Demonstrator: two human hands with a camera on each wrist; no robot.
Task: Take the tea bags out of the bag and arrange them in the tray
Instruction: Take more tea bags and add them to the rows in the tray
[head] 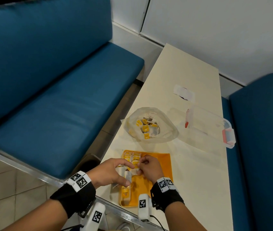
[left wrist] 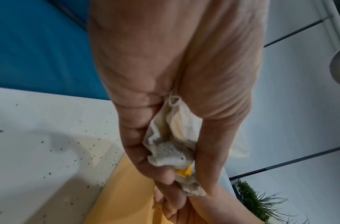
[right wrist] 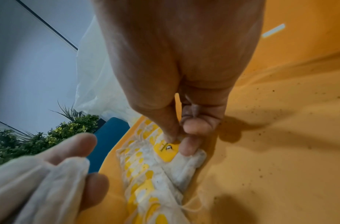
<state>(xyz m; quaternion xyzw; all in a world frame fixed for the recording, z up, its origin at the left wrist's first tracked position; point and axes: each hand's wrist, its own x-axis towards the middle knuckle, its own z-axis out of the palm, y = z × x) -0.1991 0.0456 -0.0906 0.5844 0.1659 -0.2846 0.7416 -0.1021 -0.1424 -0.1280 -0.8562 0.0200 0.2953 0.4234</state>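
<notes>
An orange tray (head: 164, 172) lies at the table's near edge with a row of white tea bags with yellow tags (head: 131, 157) along its left side. My left hand (head: 114, 174) hovers over the tray's left part and grips a bunch of tea bags (left wrist: 175, 145) in its curled fingers. My right hand (head: 147, 167) pinches the yellow tag of one tea bag (right wrist: 169, 149) at the end of the row in the tray (right wrist: 270, 136). The clear plastic bag (head: 150, 125) lies open beyond the tray, with several tea bags inside.
A clear lidded plastic box (head: 210, 125) with pink clasps sits right of the bag, and a small white packet (head: 184, 93) lies farther back. Blue bench seats (head: 57, 97) flank the cream table (head: 190, 180). Dark tea crumbs speckle the tray floor.
</notes>
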